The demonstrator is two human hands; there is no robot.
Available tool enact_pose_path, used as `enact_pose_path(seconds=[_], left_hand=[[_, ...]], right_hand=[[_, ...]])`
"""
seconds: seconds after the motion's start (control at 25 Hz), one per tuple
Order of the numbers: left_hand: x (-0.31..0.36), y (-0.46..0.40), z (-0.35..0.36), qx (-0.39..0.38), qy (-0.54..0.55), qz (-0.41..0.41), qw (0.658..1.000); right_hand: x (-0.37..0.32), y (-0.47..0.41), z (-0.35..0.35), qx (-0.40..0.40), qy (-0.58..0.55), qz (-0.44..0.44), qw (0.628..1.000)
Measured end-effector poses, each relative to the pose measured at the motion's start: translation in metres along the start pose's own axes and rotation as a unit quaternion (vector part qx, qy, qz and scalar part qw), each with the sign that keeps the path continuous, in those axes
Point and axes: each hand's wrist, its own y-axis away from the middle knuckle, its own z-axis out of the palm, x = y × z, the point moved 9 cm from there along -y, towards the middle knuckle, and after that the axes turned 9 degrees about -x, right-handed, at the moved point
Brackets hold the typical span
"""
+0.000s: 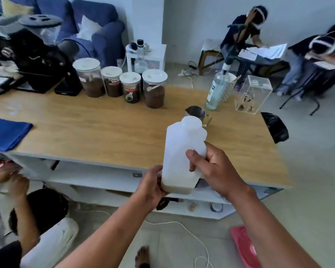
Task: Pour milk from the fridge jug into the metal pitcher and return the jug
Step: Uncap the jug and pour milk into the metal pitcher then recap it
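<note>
I hold a translucent white plastic jug (182, 151) with both hands, in front of the table's near edge. A shallow layer of pale milk lies at its bottom. My left hand (153, 187) cups the jug's base from the left. My right hand (215, 171) grips its side, thumb across the front. The jug stands nearly upright, its neck tipped slightly away from me. Just beyond the neck, the metal pitcher (196, 113) stands on the wooden table (104, 128), its handle to the right. The jug hides part of the pitcher.
Several lidded jars (124, 84) of brown powder line the table's far side. A clear bottle (216, 89) and an acrylic box (252, 94) stand behind the pitcher. A blue cloth (7, 133) lies left. A person crouches at lower left (43, 219); others sit at back right.
</note>
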Motion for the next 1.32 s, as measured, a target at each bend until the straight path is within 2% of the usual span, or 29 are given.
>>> enact_pose_path(seconds=[0.28, 0.64, 0.88, 1.04, 1.12, 1.16, 1.24, 1.32], left_hand=[[0.002, -0.063, 0.039, -0.07, -0.068, -0.082, 0.992], [0.03, -0.118, 0.086, -0.104, -0.228, -0.078, 0.965], [0.056, -0.12, 0.126, -0.133, -0.29, -0.035, 0.947], [0.1, -0.102, 0.167, -0.13, -0.332, 0.068, 0.932], [0.129, -0.092, 0.192, -0.127, -0.375, 0.152, 0.905], [0.145, -0.086, 0.206, -0.121, -0.412, 0.203, 0.88], [0.171, -0.076, 0.236, -0.119, -0.493, 0.29, 0.811], [0.18, -0.067, 0.267, -0.146, -0.589, 0.332, 0.722]], right_hand=[[0.035, -0.02, -0.043, 0.096, -0.046, 0.065, 0.992], [0.091, -0.048, -0.095, 0.201, -0.153, 0.084, 0.964], [0.113, -0.059, -0.118, 0.218, -0.132, 0.106, 0.961], [0.127, -0.06, -0.132, 0.225, -0.13, 0.116, 0.959], [0.131, -0.061, -0.135, 0.22, -0.121, 0.121, 0.96], [0.132, -0.063, -0.135, 0.213, -0.108, 0.121, 0.964], [0.132, -0.066, -0.136, 0.199, -0.074, 0.117, 0.97], [0.133, -0.068, -0.138, 0.19, -0.035, 0.115, 0.974]])
